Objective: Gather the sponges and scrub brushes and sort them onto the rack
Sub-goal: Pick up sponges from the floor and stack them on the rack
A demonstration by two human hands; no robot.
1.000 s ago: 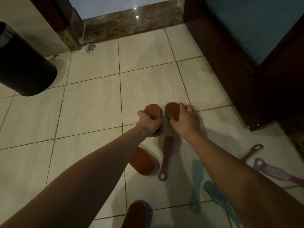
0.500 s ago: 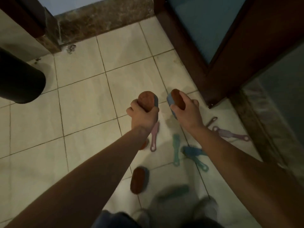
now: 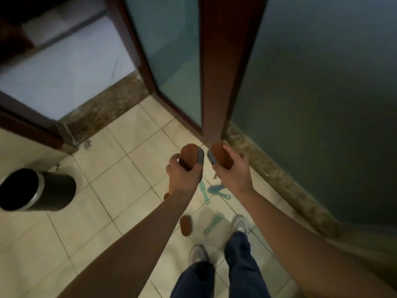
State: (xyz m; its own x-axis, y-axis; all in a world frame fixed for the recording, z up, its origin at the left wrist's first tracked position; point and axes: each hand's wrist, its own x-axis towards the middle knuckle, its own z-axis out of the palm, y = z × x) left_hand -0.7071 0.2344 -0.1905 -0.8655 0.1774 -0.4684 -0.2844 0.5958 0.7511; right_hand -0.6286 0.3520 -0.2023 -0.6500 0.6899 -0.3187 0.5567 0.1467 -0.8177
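Observation:
My left hand [image 3: 184, 177] grips an oval brown sponge [image 3: 190, 156] with a grey-blue backing, held up in the air. My right hand [image 3: 233, 172] grips a second brown sponge [image 3: 221, 155] of the same kind beside it. Far below on the tiled floor lie another brown sponge [image 3: 185, 225], partly beside my left forearm, and three teal scrub brushes [image 3: 203, 192] [image 3: 219, 191] [image 3: 213, 223]. A sliver of one more brown thing [image 3: 166, 196] peeks out by my left wrist. No rack is in view.
A black round bin [image 3: 38, 190] stands on the floor at the left. A dark wooden door frame [image 3: 217, 67] with frosted glass panels rises ahead and to the right. My two feet in grey shoes [image 3: 240, 224] stand near the brushes. A marble threshold [image 3: 105, 108] runs behind.
I have stood up: both hands lifted the two sponges off the floor, and the floor items now lie much farther below. The view swung up toward the door.

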